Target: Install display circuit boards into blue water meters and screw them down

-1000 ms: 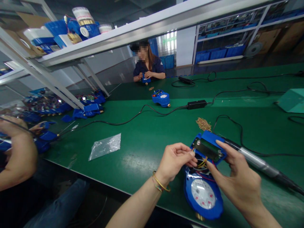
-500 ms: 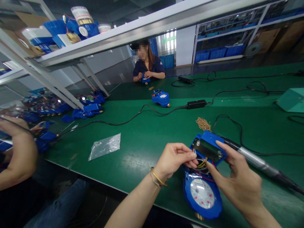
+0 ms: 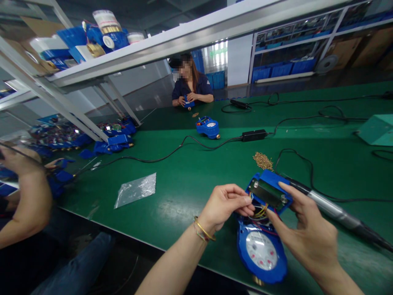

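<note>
At the green desk (image 3: 181, 176), a blue plastic cover (image 3: 274, 180) is still held open by the right hand (image 3: 310, 223), thin coloured wires (image 3: 251, 196) by the left hand (image 3: 224, 207).

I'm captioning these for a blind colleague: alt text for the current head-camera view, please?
A person's right hand holds a blue casing beside a round-dialled blue meter, while the left hand pinches at wires between. Small brass-coloured parts and a silver tool lie on the green workbench; a co-worker is opposite.
</note>
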